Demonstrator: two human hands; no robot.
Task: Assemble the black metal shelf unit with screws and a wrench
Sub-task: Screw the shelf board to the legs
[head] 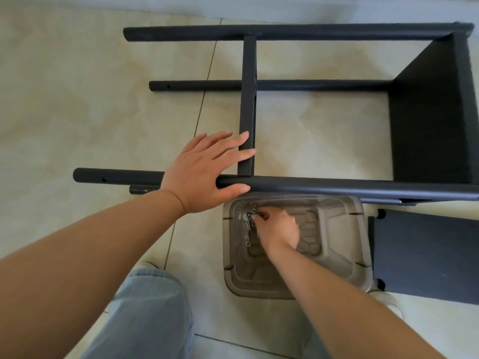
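Note:
The black metal shelf unit [311, 85] lies on its side on the tiled floor, its round posts running left to right. My left hand [204, 169] rests flat on the near post [337, 186], fingers straight and touching the edge of an upright shelf panel [247, 99]. My right hand [278, 230] reaches into a translucent plastic tub [337, 224] below the near post. Its fingertips pinch a small screw from the pile of screws [248, 224] at the tub's left side. No wrench is visible.
A loose black shelf panel [425, 257] lies on the floor right of the tub. A fixed panel [432, 115] closes the unit's right end. My leg in light jeans [147, 317] is at the bottom. Pale tiles spread out to the left.

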